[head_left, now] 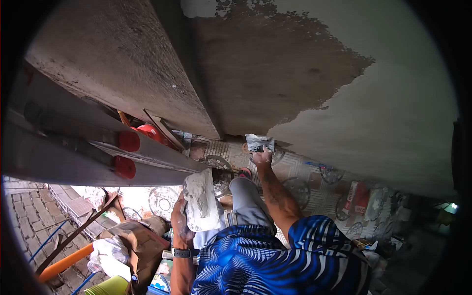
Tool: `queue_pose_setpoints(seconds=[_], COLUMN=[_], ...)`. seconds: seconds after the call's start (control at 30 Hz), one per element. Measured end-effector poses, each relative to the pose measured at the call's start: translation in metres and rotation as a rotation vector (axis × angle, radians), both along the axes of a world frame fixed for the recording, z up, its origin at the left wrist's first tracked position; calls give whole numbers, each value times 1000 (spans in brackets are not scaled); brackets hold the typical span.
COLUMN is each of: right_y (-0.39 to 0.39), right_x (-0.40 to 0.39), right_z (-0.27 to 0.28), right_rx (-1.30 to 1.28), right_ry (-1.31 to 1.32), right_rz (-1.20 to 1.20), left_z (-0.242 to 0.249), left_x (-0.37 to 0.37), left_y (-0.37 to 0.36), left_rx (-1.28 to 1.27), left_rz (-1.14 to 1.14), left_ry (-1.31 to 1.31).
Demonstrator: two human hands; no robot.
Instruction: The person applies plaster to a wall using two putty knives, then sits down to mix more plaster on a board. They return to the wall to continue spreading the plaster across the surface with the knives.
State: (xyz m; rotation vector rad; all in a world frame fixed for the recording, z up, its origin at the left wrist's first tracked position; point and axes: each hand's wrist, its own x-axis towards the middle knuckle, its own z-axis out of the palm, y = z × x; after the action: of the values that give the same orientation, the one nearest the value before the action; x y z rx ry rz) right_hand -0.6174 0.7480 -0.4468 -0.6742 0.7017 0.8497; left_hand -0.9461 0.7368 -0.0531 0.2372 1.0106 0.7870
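Note:
My left hand point(180, 221) is closed round the near side of a rectangular plasterer's hawk point(212, 216), its fingers largely hidden beneath. A thick heap of wet white plaster point(198, 192) lies along the hawk. Further forward, my right hand point(263, 156) grips a wide-bladed trowel point(259, 143), whose blade is smeared with the same plaster. That blade is close to the foot of the wall point(275, 64), where a brown-grey bare patch meets a smooth, pale coated area with a ragged edge.
A metal ladder point(162, 162) with red end caps point(129, 141) leans across the left. Patterned tiles point(295, 189) cover the floor. Lower left are an orange pipe point(66, 262), a cardboard box point(142, 246), a white bag point(110, 253) and a yellow-green bucket point(108, 286). Red-and-white packaging point(356, 196) lies right.

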Motion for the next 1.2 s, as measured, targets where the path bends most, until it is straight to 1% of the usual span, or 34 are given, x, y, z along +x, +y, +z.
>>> queue_pose_setpoints(seconds=[0.03,0.1,0.13,0.17,0.2,0.23,0.27,0.33,0.37,0.43,0.5,0.53,0.63,0.67,0.7,0.77,0.8,0.93,1.07,1.1,1.13,1.17,1.2], right_y=[4,18,26,30,32,37,38,37,40,43,38,31,30,27,26,28,26,36,57,63,68,70,69], right_x=[-3,-5,-1,-2,-3,-7,-10,-15,-18,-20,-20,-20,-15,-11,-9,-5,-2,12,24,28,34,38,43], right_z=[-13,7,-3,-13,-15,-4,-21,-18,-14,-43,-75,-88,-128,-129,-136,-146,-150,-167,-163,-165,-165,-163,-177], right_rx=[-36,-107,-79,-45,-11,23,55,-16,-52,-151,-238,-248,-152,-194,-188,-165,-185,-295,-179,-208,-238,-267,-202], right_ry=[31,88,124,118,111,103,81,48,31,80,95,148,47,61,43,6,65,60,33,54,75,97,97], right_rz=[-6,-19,-83,-101,-118,-136,-137,-138,-138,-156,-133,-125,-139,-101,-124,-161,-146,-85,-213,-212,-212,-210,-232], left_z=[-2,-1,-4,-6,-1,2,5,3,-3,-22,-45,-60,-99,-107,-112,-117,-118,-134,-151,-151,-143,-143,-143], left_x=[-7,-13,-16,-19,-17,-19,-22,-28,-31,-33,-32,-33,-31,-28,-25,-21,-19,-14,-11,-9,-3,-5,-10], left_y=[5,13,15,17,20,22,23,23,23,30,35,35,40,40,39,38,38,37,33,34,36,35,33], left_rx=[2,-19,-39,-59,-56,-52,-48,-42,-22,10,11,26,11,-3,-16,-50,-66,-63,-62,-64,-83,-87,-87], left_rz=[-40,-56,-21,13,-2,-19,-36,-78,-92,-138,-127,-129,-132,-123,-114,-123,-137,-162,-190,-199,-187,-190,-192], left_ry=[23,61,76,90,101,122,143,159,168,188,224,227,216,190,164,147,127,131,183,202,129,137,146])
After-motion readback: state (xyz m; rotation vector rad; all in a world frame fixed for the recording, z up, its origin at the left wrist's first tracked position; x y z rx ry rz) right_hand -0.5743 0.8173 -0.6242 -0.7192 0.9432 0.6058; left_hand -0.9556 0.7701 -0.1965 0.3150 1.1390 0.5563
